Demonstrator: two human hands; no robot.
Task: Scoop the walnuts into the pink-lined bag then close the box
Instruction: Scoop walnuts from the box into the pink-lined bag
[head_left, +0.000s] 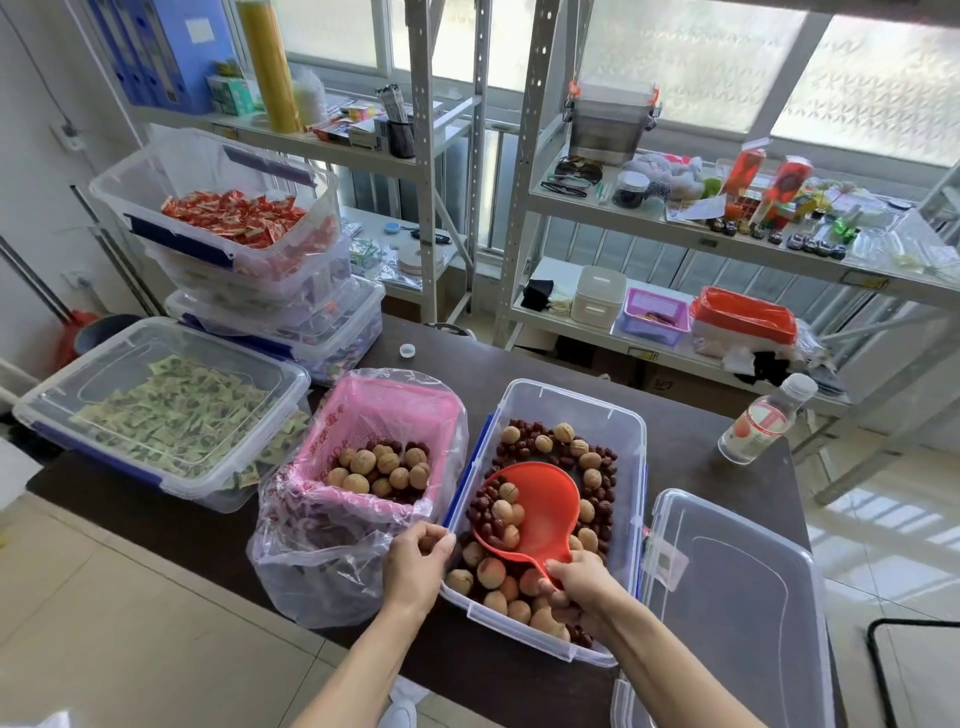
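Note:
A clear plastic box (618, 415) on the dark table holds walnuts (589, 460) mixed with dark red dates. My right hand (579, 584) grips the handle of an orange scoop (550, 501), which sits inside the box with a few walnuts and dates in its bowl. Left of the box stands the pink-lined bag (358, 415), a clear bag over a pink basket, with walnuts and dates in it. My left hand (415, 564) pinches the bag's near right edge beside the box rim. The box's clear lid (743, 608) lies flat to the right.
A lidded box of green sweets (156, 410) sits at the left. Stacked boxes with red sweets (234, 218) stand behind it. A water bottle (763, 421) and a small white cap (408, 351) rest on the table. Metal shelves with clutter line the back.

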